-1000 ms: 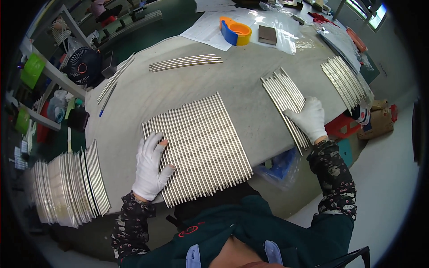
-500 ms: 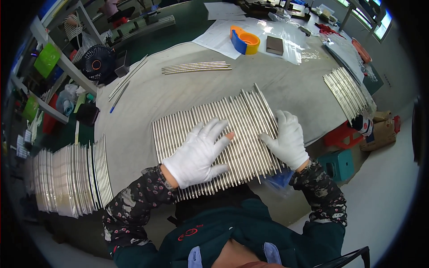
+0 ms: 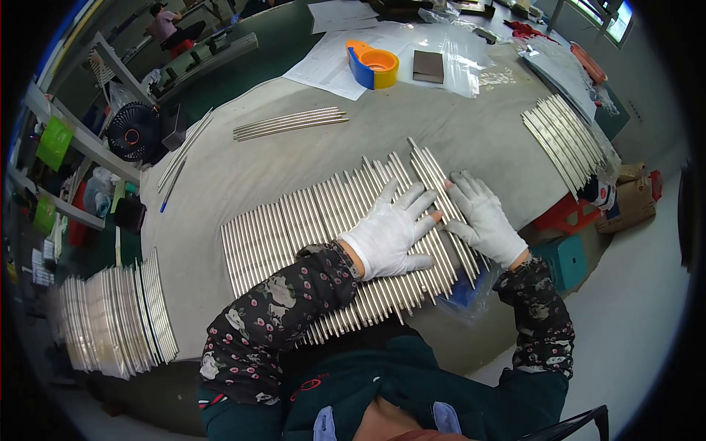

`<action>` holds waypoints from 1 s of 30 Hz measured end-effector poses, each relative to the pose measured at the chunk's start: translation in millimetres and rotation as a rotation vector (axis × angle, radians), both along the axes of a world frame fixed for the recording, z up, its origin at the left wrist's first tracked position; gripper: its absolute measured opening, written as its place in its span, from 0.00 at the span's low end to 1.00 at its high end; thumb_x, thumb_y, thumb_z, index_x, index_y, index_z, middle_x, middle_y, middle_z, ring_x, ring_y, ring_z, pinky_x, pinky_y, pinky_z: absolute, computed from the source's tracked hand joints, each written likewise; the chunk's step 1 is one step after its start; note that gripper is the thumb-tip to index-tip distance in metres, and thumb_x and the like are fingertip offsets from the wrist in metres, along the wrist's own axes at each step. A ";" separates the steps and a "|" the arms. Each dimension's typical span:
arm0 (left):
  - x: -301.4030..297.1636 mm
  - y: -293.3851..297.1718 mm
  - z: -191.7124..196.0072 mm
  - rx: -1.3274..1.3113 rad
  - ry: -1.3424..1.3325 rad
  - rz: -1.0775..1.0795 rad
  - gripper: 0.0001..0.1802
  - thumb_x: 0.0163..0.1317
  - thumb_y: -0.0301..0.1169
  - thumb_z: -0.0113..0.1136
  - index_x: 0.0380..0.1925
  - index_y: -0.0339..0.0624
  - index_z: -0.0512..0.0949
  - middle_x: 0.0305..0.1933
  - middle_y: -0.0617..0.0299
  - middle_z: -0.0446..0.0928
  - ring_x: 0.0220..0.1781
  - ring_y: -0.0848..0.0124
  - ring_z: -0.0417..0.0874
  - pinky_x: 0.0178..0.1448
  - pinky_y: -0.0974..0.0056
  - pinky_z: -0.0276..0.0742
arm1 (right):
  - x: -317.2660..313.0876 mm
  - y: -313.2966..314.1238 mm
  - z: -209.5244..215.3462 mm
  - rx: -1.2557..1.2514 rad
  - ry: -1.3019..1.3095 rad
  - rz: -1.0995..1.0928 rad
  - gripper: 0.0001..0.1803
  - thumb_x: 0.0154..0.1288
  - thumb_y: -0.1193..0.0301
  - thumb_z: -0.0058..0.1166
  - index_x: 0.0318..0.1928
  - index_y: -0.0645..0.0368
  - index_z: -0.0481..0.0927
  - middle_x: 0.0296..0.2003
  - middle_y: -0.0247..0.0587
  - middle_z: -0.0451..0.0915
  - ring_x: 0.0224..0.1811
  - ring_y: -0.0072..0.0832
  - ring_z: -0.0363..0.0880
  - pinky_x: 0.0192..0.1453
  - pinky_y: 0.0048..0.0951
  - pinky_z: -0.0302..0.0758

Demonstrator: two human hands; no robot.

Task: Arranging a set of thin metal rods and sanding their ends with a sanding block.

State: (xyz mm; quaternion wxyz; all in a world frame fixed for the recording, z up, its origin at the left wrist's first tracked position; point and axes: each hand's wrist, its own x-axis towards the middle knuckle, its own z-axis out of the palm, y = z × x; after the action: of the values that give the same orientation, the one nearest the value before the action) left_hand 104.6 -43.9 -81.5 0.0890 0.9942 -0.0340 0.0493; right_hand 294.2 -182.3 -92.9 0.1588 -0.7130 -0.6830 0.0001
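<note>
A wide row of thin silvery metal rods [image 3: 257, 246] lies side by side on the grey table, reaching past its near edge. My left hand [image 3: 397, 231], in a white glove with one bare fingertip, rests spread and flat on the right part of this row. At the right end, my right hand [image 3: 482, 220], also gloved, lies with its fingers stretched over a few rods [image 3: 434, 176] that stand slightly apart from the rest. The far ends of the rods are uneven there. Neither hand is wrapped round a rod.
Several loose rods [image 3: 290, 123] lie beyond the row. Rod bundles stand at the left edge [image 3: 110, 320] and the far right [image 3: 565, 140]. Farther back are a tape dispenser [image 3: 373, 66], a brown block [image 3: 428, 66] and papers. A black fan [image 3: 133, 132] stands left; a teal stool [image 3: 562, 261] is below right.
My left hand has slid right across the row. My right hand has shifted slightly right and flattened its fingers, and a gap has opened between the rightmost rods and the others.
</note>
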 end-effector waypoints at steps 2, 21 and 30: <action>7.9 -3.1 -3.0 -0.007 -0.025 0.003 0.43 0.57 0.58 0.53 0.63 0.36 0.63 0.69 0.41 0.56 0.73 0.48 0.54 0.73 0.38 0.44 | 5.0 0.6 1.6 0.003 0.025 0.010 0.34 0.62 0.55 0.50 0.64 0.62 0.64 0.64 0.59 0.63 0.68 0.53 0.58 0.70 0.49 0.55; 22.0 115.1 3.4 -0.322 -0.105 0.208 0.44 0.67 0.56 0.46 0.71 0.37 0.47 0.72 0.43 0.54 0.74 0.50 0.54 0.75 0.60 0.48 | -36.3 -71.6 8.2 0.446 0.834 -0.122 0.45 0.66 0.37 0.37 0.64 0.68 0.63 0.64 0.55 0.65 0.69 0.45 0.60 0.72 0.41 0.54; 67.9 103.7 -12.2 -0.288 0.032 0.171 0.38 0.67 0.52 0.47 0.70 0.45 0.52 0.71 0.42 0.55 0.73 0.44 0.53 0.75 0.56 0.50 | -108.4 -44.3 -65.6 1.129 0.943 -0.479 0.39 0.71 0.45 0.33 0.68 0.65 0.56 0.69 0.51 0.56 0.74 0.40 0.49 0.77 0.41 0.40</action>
State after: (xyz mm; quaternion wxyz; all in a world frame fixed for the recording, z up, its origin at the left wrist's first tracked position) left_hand 172.5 59.8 -93.7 0.2263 0.9712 0.0597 0.0450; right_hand 185.7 -226.6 -158.5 0.7680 -0.5770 -0.2667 -0.0787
